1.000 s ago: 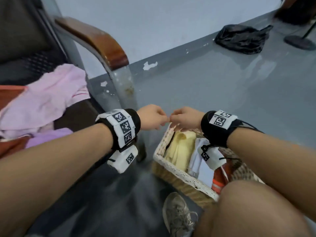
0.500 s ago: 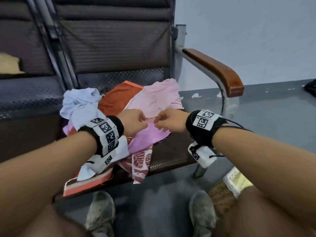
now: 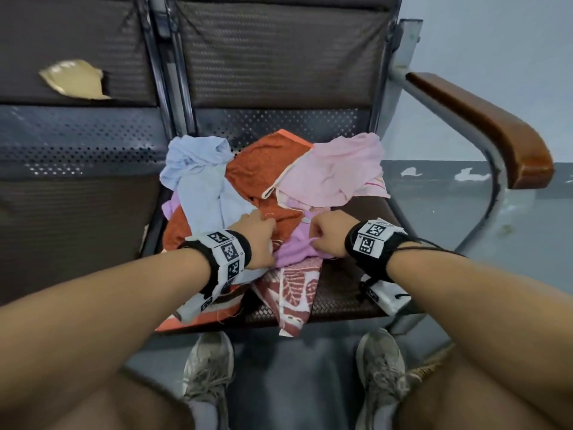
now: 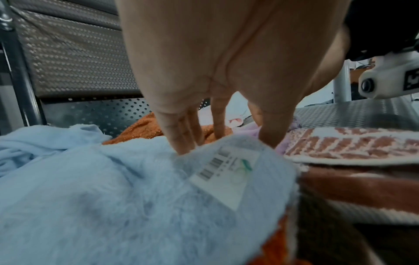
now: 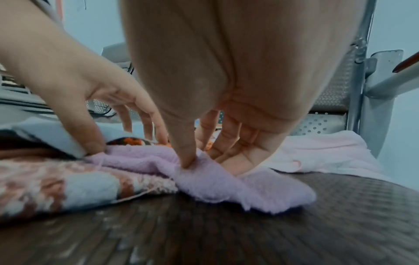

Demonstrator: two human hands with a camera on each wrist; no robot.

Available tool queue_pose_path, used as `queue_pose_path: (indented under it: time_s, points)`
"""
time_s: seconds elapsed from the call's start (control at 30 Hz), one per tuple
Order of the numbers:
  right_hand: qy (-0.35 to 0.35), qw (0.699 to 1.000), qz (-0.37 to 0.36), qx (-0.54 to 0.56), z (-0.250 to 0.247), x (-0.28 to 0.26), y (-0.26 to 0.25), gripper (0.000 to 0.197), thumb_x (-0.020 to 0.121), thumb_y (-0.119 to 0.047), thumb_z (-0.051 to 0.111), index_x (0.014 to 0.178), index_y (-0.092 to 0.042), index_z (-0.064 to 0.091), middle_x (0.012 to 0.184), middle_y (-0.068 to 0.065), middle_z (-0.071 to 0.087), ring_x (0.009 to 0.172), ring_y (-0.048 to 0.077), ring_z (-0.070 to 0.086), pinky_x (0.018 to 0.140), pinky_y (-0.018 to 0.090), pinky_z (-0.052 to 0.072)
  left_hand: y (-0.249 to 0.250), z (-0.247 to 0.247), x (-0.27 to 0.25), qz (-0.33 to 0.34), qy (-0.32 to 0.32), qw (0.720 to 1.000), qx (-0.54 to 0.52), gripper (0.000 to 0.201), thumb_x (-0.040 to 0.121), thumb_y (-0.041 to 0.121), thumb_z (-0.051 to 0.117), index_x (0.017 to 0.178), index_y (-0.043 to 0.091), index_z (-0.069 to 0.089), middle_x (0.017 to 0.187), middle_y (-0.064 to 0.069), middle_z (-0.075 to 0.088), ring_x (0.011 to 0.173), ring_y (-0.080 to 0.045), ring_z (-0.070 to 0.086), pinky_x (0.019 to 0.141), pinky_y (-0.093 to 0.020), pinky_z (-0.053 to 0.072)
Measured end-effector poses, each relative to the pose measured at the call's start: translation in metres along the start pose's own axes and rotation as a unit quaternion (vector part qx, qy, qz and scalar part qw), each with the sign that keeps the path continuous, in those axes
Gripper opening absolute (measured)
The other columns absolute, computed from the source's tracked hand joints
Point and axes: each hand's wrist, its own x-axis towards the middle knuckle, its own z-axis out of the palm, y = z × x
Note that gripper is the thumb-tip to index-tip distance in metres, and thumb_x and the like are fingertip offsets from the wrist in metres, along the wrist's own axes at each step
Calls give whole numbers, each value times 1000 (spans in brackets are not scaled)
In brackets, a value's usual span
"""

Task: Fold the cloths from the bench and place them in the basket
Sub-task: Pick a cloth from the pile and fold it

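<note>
The right hand (image 5: 226, 143) is pinching the lilac cloth (image 5: 222, 181) on the surface (image 3: 341, 293); the left hand (image 3: 257, 240), fingers loosely spread, is touching it too.

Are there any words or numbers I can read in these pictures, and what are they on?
No words or numbers can be read.
Tag on the blue cloth: a barcode and small print, too blurred to read.
Wristbands: black and white square code patterns, no letters.
Camera marker under the right wrist: a code pattern, cut off at the picture's edge.
</note>
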Motion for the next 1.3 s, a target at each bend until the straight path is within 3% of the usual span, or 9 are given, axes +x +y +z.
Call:
queue_pose_path:
  time_s: [0.17,0.27,0.43,0.6,0.73,0.83,0.97,1.1,1.3]
  points:
    - [20,997,35,68,-10,6,-1,13,84,-29,60,92,-21,68,105,8,71,99,27,65,88,34,54,-11,-21,4,-106,-6,992,-62,20,88,29,66,83,10,60,108,-20,67,93,-32,64,71,-36,48]
    - [69,990,13,125,-10,9,-7,15,91,-30,57,91,-20,68,106,8,71,95,26,64,85,33,52,-20,-27,7,-86,46,981,-167,33,90,30,67,69,5,64,77,-21,61,86,-38,64,65,-38,46]
    - [57,868,67,489,-23,14,-31,62,100,-52,37,101,-1,71,85,14,73,74,29,67,73,34,54,1,-37,0,-34,153,902,-402,20,88,39,73,80,21,79,60,11,67,57,-2,56,51,-16,39]
    - [27,824,123,553,-31,1,-21,58,85,-60,58,107,-8,71,88,8,74,75,24,70,73,37,61,29,-51,-14,13,150,832,-534,14,91,21,71,91,9,78,89,-13,76,86,-28,72,84,-40,58]
    - [-36,783,61,618,-34,-12,-7,33,93,-24,58,114,-1,69,101,13,69,90,26,65,78,37,56,53,-51,-27,80,72,795,-597,6,91,11,69,93,7,74,88,-11,73,80,-17,67,79,-31,56]
    - [10,791,21,612,-34,-23,6,21,90,9,47,91,7,68,81,18,62,73,27,59,61,30,52,53,-51,-28,69,-6,816,-574,14,93,16,66,101,11,76,98,-6,76,84,-14,69,77,-22,55]
    - [154,813,-13,561,-41,-39,22,26,79,19,36,85,10,60,79,14,51,75,23,47,69,34,37,24,-49,-15,46,183,934,-304,23,86,11,59,108,18,64,104,-1,71,93,-20,65,84,-36,54]
    - [235,799,-31,553,-56,-58,34,38,79,11,37,66,-9,66,64,2,58,63,14,51,58,22,41,9,-41,9,79,211,968,-114,69,81,13,60,144,27,37,134,-8,53,119,-32,52,94,-46,49]
    - [286,844,78,447,-47,-68,74,23,87,1,40,87,-2,63,88,8,58,85,18,53,77,32,44,16,-38,23,20,155,988,15,20,90,40,53,90,21,58,97,-9,68,94,-35,63,74,-37,49]
